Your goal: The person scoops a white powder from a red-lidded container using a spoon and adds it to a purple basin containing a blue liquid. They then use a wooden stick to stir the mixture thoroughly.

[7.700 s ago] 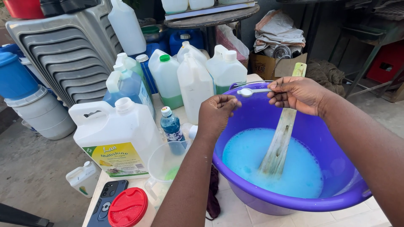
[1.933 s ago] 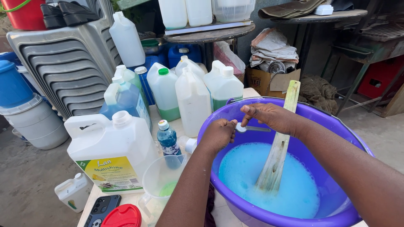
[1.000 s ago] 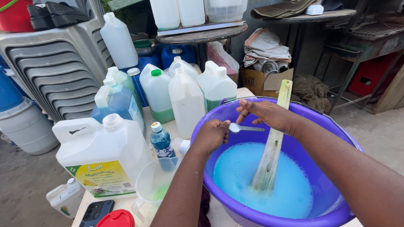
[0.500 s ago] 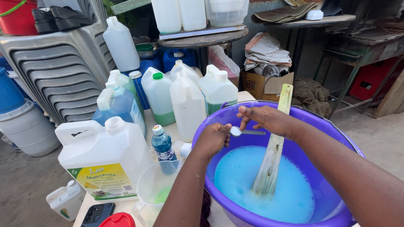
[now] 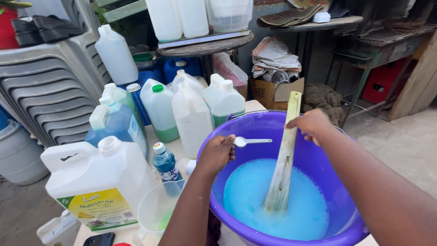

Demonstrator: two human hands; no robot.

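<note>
Two hands over purple basin (image 5: pixel 236 136) of pale blue foamy liquid (image 5: pixel 255 200). Left hand (image 5: pixel 217 154) curled shut, pinching a white spoon (image 5: pixel 248 141) level above the liquid. Right hand (image 5: pixel 312 125) fingers closed on wooden stick (image 5: pixel 284 159), which stands tilted in the basin. White jugs (image 5: pixel 191 118) just left.

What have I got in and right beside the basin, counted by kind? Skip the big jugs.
Purple basin: 1
Wooden stick: 1
White spoon: 1
Small blue bottle: 1
Clear cup: 1
Total: 5
</note>
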